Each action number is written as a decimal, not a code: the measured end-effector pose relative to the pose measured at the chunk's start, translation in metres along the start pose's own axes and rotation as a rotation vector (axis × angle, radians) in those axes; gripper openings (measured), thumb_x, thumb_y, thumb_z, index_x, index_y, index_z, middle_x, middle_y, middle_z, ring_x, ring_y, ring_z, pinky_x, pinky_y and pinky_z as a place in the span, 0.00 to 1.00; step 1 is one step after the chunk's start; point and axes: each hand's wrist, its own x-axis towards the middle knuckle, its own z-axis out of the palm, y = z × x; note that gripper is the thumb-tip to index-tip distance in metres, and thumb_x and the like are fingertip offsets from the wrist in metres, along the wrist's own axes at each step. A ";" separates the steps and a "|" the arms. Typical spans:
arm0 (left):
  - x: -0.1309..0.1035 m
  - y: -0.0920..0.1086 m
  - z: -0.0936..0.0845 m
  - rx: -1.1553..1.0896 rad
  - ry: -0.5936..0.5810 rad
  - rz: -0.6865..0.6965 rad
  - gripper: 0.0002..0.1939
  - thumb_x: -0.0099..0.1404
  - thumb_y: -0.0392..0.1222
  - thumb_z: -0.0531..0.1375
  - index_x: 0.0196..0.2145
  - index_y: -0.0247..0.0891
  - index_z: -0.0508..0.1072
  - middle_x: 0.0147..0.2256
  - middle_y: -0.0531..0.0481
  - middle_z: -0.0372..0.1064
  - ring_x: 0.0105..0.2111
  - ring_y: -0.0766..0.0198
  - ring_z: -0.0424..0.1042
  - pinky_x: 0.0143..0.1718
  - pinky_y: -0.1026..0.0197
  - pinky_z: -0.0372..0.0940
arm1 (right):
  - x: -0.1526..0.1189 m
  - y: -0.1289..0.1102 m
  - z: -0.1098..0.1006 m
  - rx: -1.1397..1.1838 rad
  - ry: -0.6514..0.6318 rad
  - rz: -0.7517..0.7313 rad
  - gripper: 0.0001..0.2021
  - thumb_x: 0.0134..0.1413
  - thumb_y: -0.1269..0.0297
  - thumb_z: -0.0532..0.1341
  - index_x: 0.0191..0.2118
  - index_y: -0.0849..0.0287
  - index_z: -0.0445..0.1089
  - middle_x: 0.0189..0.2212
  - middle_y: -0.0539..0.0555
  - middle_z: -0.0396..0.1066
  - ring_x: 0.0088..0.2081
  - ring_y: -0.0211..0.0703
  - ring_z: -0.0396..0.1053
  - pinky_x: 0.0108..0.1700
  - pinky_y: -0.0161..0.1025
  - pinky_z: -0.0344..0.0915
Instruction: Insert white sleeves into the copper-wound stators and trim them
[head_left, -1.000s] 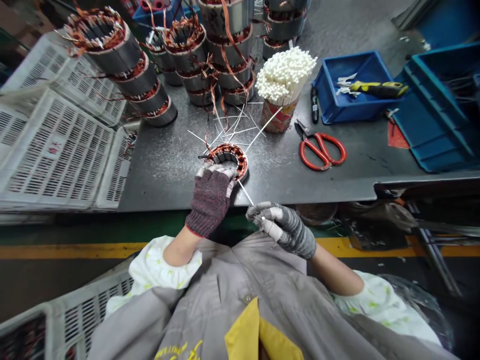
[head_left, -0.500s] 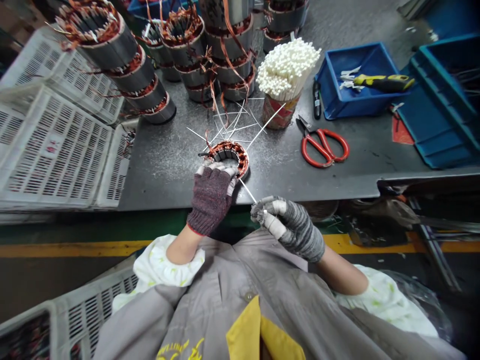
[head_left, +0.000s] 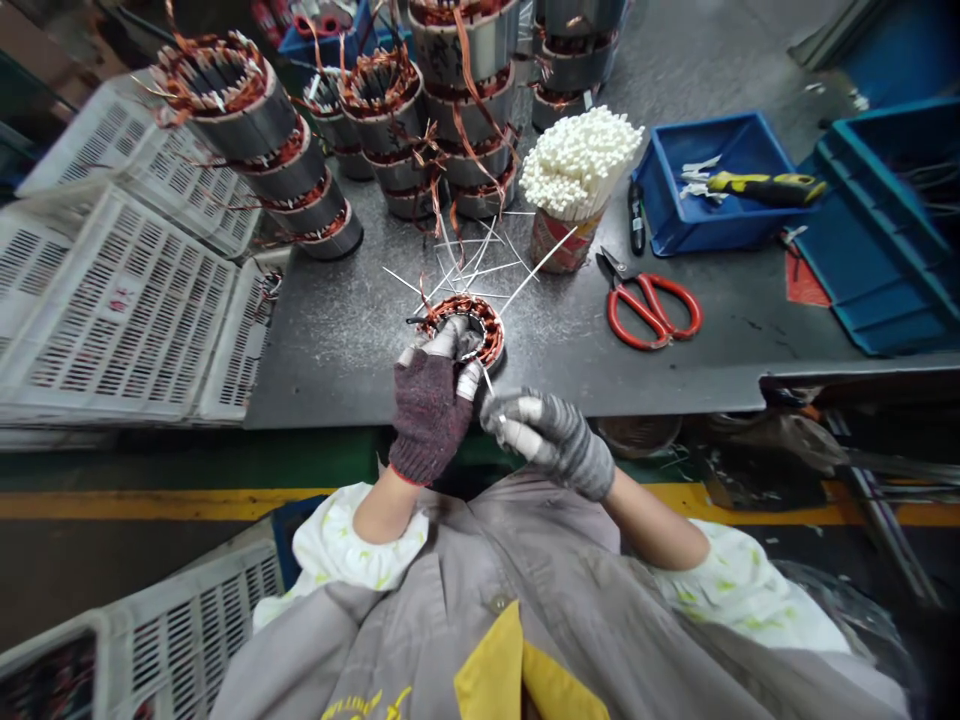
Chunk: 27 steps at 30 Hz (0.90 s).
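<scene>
the dark bench [head_left: 330, 385] carries a copper-wound ring [head_left: 491, 335] near its front edge. the left hand [head_left: 431, 400], part-curled, grips the ring's near side. the right hand [head_left: 551, 435], fingers pinched together, holds a white strip [head_left: 487, 379] leading from the ring. loose strips [head_left: 480, 270] lie behind; scissors [head_left: 651, 308] lie to the right.

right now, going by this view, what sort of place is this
Likely a factory or workshop: copper-wound metal cores stacked on a dark bench, red-handled scissors, and white slatted crates beside the bench.
</scene>
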 end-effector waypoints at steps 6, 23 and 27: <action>0.003 0.005 0.000 0.078 -0.035 0.054 0.18 0.75 0.42 0.54 0.57 0.34 0.69 0.53 0.38 0.75 0.58 0.51 0.71 0.63 0.46 0.60 | -0.005 -0.004 0.000 -0.047 0.044 0.005 0.10 0.69 0.63 0.56 0.38 0.55 0.75 0.39 0.55 0.78 0.40 0.40 0.76 0.46 0.39 0.75; 0.006 0.001 0.001 -0.072 0.077 -0.065 0.20 0.74 0.46 0.56 0.58 0.36 0.70 0.53 0.41 0.76 0.55 0.51 0.72 0.58 0.48 0.63 | 0.022 0.012 0.015 0.227 0.304 0.153 0.07 0.61 0.58 0.65 0.38 0.54 0.79 0.36 0.52 0.79 0.36 0.41 0.77 0.40 0.38 0.75; 0.007 0.004 -0.001 -0.099 0.077 -0.027 0.15 0.72 0.47 0.59 0.53 0.42 0.75 0.47 0.48 0.79 0.50 0.53 0.74 0.56 0.49 0.62 | 0.028 0.004 0.007 0.383 0.356 0.448 0.12 0.52 0.53 0.70 0.35 0.55 0.74 0.20 0.47 0.71 0.20 0.37 0.66 0.23 0.36 0.66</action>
